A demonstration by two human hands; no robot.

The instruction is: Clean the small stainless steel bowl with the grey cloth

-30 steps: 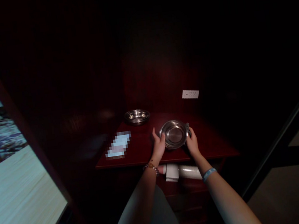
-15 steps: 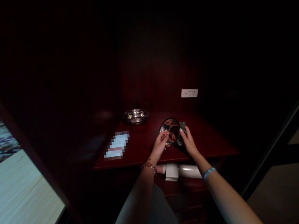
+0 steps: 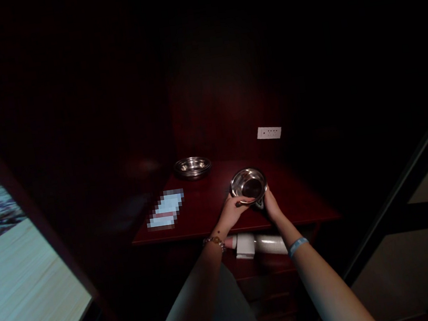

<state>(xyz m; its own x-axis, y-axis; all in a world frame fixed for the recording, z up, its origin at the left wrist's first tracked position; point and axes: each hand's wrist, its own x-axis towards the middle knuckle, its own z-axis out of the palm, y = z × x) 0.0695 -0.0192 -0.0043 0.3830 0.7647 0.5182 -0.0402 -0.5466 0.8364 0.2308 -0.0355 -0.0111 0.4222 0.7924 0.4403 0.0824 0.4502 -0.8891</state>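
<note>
A shiny metal bowl [image 3: 248, 185] is held above the dark red shelf [image 3: 200, 205], its inside facing me. My left hand [image 3: 234, 212] grips the near left rim, the thumb lying over the edge. Against the bowl's right side is my right hand [image 3: 270, 203], its fingers mostly hidden behind the bowl. A bit of patterned grey cloth [image 3: 260, 203] shows beneath the bowl, next to my right hand. Farther back on the left, more metal bowls [image 3: 193, 167] sit stacked on the shelf.
A blurred pale sheet [image 3: 165, 208] lies at the shelf's left. Below the shelf are a white box [image 3: 245, 245] and a clear roll [image 3: 271, 244]. A white socket plate [image 3: 269, 132] is on the back wall. A light wooden tabletop [image 3: 30, 298] stands at lower left.
The bowl has tilted flatter and shifted slightly right. My left hand has moved from inside the bowl to its near rim. The cloth is now mostly hidden by the bowl.
</note>
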